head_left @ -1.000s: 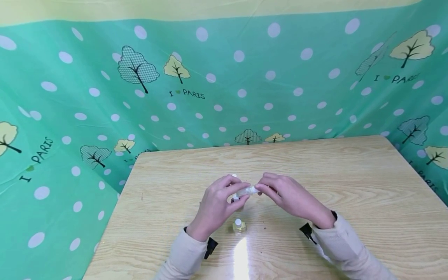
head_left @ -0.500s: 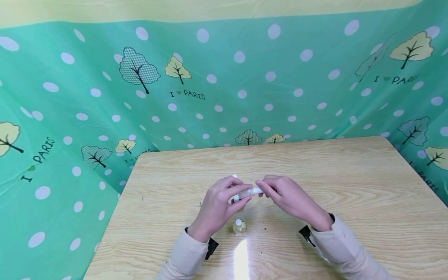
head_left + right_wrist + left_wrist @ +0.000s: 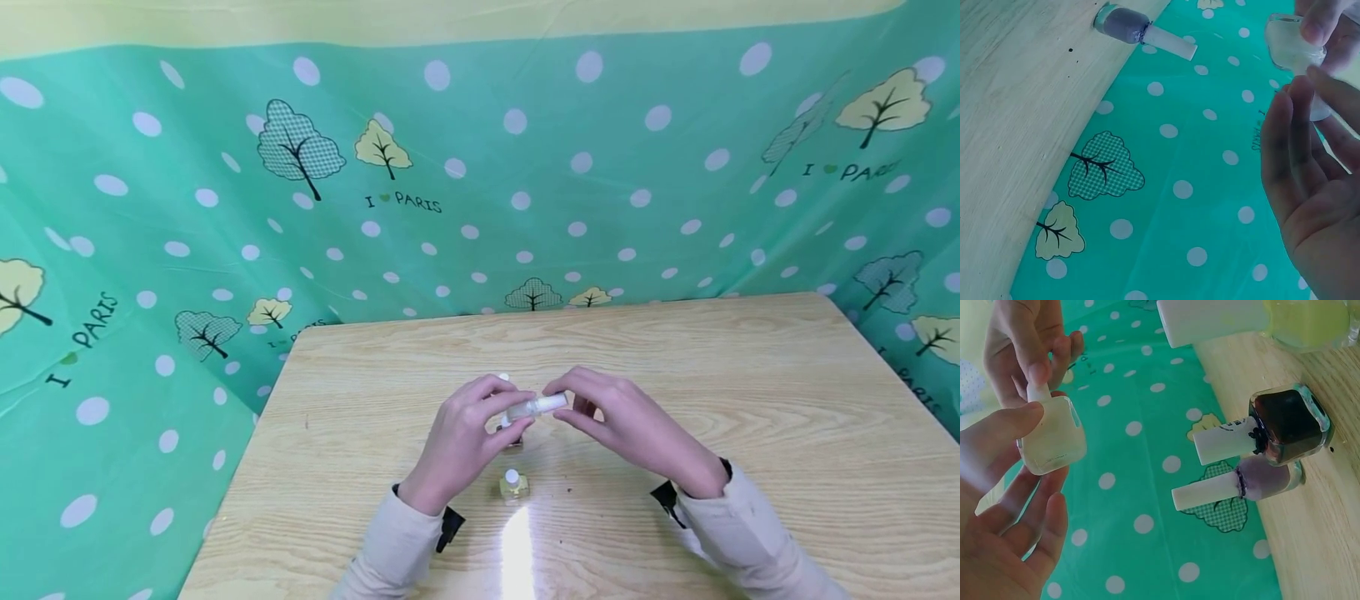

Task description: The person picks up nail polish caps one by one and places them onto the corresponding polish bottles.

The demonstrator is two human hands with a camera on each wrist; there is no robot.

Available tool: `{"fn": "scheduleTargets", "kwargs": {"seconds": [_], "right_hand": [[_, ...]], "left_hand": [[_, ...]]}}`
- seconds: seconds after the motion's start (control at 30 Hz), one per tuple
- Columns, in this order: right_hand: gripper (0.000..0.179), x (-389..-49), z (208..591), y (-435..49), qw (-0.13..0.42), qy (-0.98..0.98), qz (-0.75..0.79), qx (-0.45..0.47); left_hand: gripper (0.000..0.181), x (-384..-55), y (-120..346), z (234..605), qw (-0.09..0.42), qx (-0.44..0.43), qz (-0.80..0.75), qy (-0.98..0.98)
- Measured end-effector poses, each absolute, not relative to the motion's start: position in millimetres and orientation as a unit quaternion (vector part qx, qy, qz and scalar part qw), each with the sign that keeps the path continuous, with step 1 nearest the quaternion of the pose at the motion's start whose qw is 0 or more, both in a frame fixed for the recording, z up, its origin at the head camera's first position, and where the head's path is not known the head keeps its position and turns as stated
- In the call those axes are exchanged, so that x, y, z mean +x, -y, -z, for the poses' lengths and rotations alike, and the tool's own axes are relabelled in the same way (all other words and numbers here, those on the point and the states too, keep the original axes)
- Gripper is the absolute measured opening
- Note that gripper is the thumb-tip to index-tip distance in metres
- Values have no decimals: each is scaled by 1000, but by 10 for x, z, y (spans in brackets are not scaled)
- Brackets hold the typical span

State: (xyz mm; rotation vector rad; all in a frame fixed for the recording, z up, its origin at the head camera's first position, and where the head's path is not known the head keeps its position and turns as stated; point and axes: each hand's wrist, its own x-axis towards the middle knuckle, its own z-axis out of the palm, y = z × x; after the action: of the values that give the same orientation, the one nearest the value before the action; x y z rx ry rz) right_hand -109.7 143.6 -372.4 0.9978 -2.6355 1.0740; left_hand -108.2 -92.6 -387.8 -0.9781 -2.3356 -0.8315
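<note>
A small square bottle of whitish nail polish [image 3: 1057, 440] is held above the table, lying nearly level in the head view. My left hand [image 3: 467, 427] grips its glass body between thumb and fingers. The long white cap [image 3: 552, 402] points right, toward my right hand [image 3: 626, 419], whose thumb and fingertips pinch around it. In the right wrist view, the cap's end shows between the right fingers. Below the hands stand a dark nail polish bottle [image 3: 1289, 422] and a mauve one [image 3: 1267, 477]. Nearer my body is a yellow nail polish bottle [image 3: 514, 487]. All have white caps.
The wooden table [image 3: 360, 500] carries a few dark specks and a bright glare patch near its front. A green dotted cloth [image 3: 480, 208] with printed trees hangs behind and along the sides.
The right hand has turned at the wrist and its fingers have spread from a closer grip, so more of the cap shows. The left hand and bottle stay almost in place.
</note>
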Motion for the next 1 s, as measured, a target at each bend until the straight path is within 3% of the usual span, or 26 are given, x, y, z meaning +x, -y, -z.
{"fn": "scheduleTargets", "kwargs": {"seconds": [0.27, 0.47, 1.0], "right_hand": [[19, -1093, 3758, -1450, 79, 877, -343, 328], [5, -1101, 3784, -1441, 81, 885, -327, 321], [30, -1102, 3811, -1412, 59, 896, -317, 307]], "left_hand": [[25, -1056, 902, 3865, 226, -352, 298, 858], [23, -1042, 895, 3871, 224, -350, 297, 860], [23, -1029, 900, 3894, 234, -363, 289, 854]]}}
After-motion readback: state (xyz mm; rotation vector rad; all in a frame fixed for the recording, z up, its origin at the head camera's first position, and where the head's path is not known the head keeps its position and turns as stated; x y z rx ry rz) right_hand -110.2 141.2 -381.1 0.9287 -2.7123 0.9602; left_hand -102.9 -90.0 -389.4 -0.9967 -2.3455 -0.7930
